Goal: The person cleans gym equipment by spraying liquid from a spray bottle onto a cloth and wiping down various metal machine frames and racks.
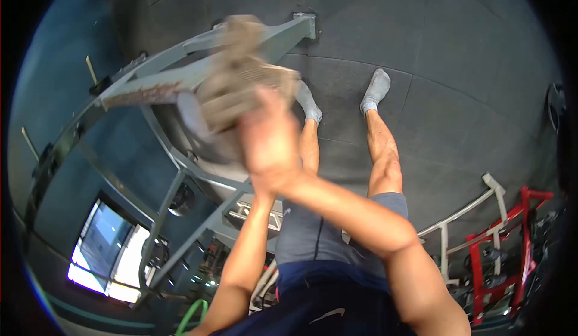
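A beige cloth, bunched and smeared by motion, is up against the grey-green metal frame of a gym machine. My right hand reaches across to the left and overlaps the cloth's lower edge. Its fingers are blurred, but they look closed on the cloth, which is blurred along with the hand. My left forearm runs up to the same spot, and the left hand is mostly hidden behind the right wrist. A pale rounded part of the machine shows beside the cloth.
My socked feet stand on dark rubber floor tiles. One foot is close to the machine's base. White and red metal racks stand at the right. A bright window is at the lower left, near a green band.
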### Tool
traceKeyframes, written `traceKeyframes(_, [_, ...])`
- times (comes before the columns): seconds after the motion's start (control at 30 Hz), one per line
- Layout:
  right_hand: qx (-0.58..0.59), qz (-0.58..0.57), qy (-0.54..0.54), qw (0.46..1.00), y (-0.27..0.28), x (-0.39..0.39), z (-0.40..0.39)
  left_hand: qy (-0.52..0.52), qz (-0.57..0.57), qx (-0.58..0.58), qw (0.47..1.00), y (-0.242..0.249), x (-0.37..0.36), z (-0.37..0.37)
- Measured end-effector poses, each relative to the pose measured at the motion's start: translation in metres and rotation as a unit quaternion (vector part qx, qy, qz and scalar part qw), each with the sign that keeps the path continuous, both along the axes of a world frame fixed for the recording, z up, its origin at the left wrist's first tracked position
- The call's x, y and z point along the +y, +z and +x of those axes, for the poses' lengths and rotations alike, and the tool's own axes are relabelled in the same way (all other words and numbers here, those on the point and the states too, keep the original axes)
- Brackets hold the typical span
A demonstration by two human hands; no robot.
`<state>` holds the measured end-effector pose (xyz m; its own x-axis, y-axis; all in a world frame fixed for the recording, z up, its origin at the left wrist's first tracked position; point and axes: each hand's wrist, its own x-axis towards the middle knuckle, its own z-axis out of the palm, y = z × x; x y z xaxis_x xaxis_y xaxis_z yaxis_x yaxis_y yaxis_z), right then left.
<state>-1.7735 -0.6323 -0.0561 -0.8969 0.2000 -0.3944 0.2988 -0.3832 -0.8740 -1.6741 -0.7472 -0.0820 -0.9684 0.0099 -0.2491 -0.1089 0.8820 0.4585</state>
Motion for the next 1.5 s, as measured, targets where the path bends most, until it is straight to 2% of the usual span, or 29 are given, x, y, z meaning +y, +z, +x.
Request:
traceKeyframes(0.07, [0.029,0.071,0.0,0.997,0.005,-0.038,-0.037,-0.015,0.021,-0.039,0.999,0.02,-0.007,0.018])
traceKeyframes(0.13, [0.039,0.165,-0.018,0.985,-0.041,-0.053,-0.056,-0.013,0.026,-0.126,0.992,0.033,-0.03,0.029])
traceKeyframes(0.17, [0.033,0.2,0.01,0.979,-0.077,-0.055,-0.06,0.0,-0.004,-0.165,0.986,0.038,-0.036,0.031])
traceKeyframes(0.23, [-0.099,-0.027,-0.078,0.992,-0.176,-0.055,-0.074,0.041,0.0,-0.195,0.98,0.047,-0.046,0.04])
traceKeyframes(0.3, [-0.178,0.104,-0.101,0.973,-0.289,-0.093,-0.066,0.045,0.033,-0.216,0.975,0.049,-0.065,0.043])
traceKeyframes(0.37, [-0.223,0.059,-0.101,0.968,-0.206,-0.068,-0.075,0.035,0.028,-0.216,0.975,0.056,-0.071,0.036])
traceKeyframes(0.4, [-0.11,0.06,-0.131,0.983,-0.168,-0.064,-0.074,0.046,0.025,-0.212,0.976,0.059,-0.075,0.036])
traceKeyframes(0.43, [0.051,0.25,-0.043,0.966,-0.142,-0.059,-0.066,0.052,0.028,-0.212,0.975,0.06,-0.078,0.035])
traceKeyframes(0.5, [0.142,0.2,-0.048,0.968,-0.065,-0.035,-0.068,0.051,0.011,-0.219,0.974,0.071,-0.075,0.021])
traceKeyframes(0.57, [0.238,0.077,-0.004,0.968,-0.082,-0.019,-0.084,-0.008,0.004,-0.175,0.984,0.077,-0.087,0.014])
traceKeyframes(0.63, [0.287,0.118,0.004,0.95,-0.145,-0.022,-0.102,0.104,0.038,-0.174,0.978,0.074,-0.11,0.024])
traceKeyframes(0.7, [0.249,0.143,0.015,0.958,-0.236,-0.025,-0.109,0.183,0.049,-0.204,0.96,0.071,-0.11,0.005])
traceKeyframes(0.73, [0.174,0.11,0.02,0.978,-0.294,-0.032,-0.107,0.088,0.006,-0.226,0.97,0.069,-0.12,-0.003])
traceKeyframes(0.77, [0.221,0.281,-0.004,0.934,-0.357,-0.039,-0.107,0.037,-0.143,-0.281,0.948,0.071,-0.098,-0.021])
traceKeyframes(0.8, [0.14,0.215,0.036,0.966,-0.392,-0.031,-0.109,0.041,-0.141,-0.31,0.939,0.066,-0.092,-0.027])
traceKeyframes(0.87, [0.014,0.369,0.149,0.917,-0.484,-0.044,-0.112,0.025,-0.178,-0.357,0.917,0.06,-0.086,-0.036])
traceKeyframes(0.9, [-0.006,0.282,0.085,0.956,-0.504,-0.044,-0.108,-0.015,-0.144,-0.337,0.93,0.06,-0.086,-0.038])
traceKeyframes(0.93, [-0.149,0.141,-0.017,0.979,-0.501,-0.055,-0.096,-0.004,-0.125,-0.341,0.932,0.062,-0.081,-0.04])
traceKeyframes(1.0, [-0.352,-0.139,-0.151,0.913,-0.46,-0.056,-0.091,-0.002,-0.097,-0.317,0.943,0.063,-0.069,-0.044])
traceKeyframes(1.03, [-0.415,-0.271,-0.175,0.851,-0.42,-0.055,-0.087,0.137,0.021,-0.316,0.938,0.064,-0.089,-0.027])
traceKeyframes(1.1, [-0.361,-0.285,-0.194,0.867,-0.365,-0.072,-0.059,0.069,0.052,-0.266,0.96,0.066,-0.104,-0.012])
traceKeyframes(1.13, [-0.354,-0.213,-0.152,0.898,-0.312,-0.074,-0.048,0.009,0.04,-0.261,0.964,0.072,-0.101,-0.015])
traceKeyframes(1.17, [-0.219,0.092,-0.028,0.971,-0.274,-0.111,-0.016,0.014,0.064,-0.233,0.97,0.083,-0.097,-0.015])
traceKeyframes(1.2, [-0.242,0.065,-0.001,0.968,-0.19,-0.084,-0.025,0.024,0.077,-0.224,0.971,0.089,-0.096,-0.013])
traceKeyframes(1.27, [-0.182,0.011,0.02,0.983,-0.11,-0.04,-0.039,0.053,0.096,-0.206,0.972,0.105,-0.099,-0.001])
traceKeyframes(1.3, [-0.098,-0.017,0.014,0.995,-0.116,-0.032,-0.037,0.07,0.107,-0.197,0.972,0.109,-0.102,0.006])
traceKeyframes(1.37, [0.088,0.126,0.18,0.972,-0.077,-0.004,-0.098,0.105,0.135,-0.173,0.97,0.115,-0.107,0.023])
traceKeyframes(1.47, [-0.087,0.018,0.426,0.9,-0.099,0.027,-0.124,0.17,0.171,-0.132,0.962,0.124,-0.113,0.049])
traceKeyframes(1.5, [-0.155,0.008,0.436,0.886,-0.075,0.021,-0.139,0.18,0.175,-0.123,0.96,0.125,-0.116,0.056])
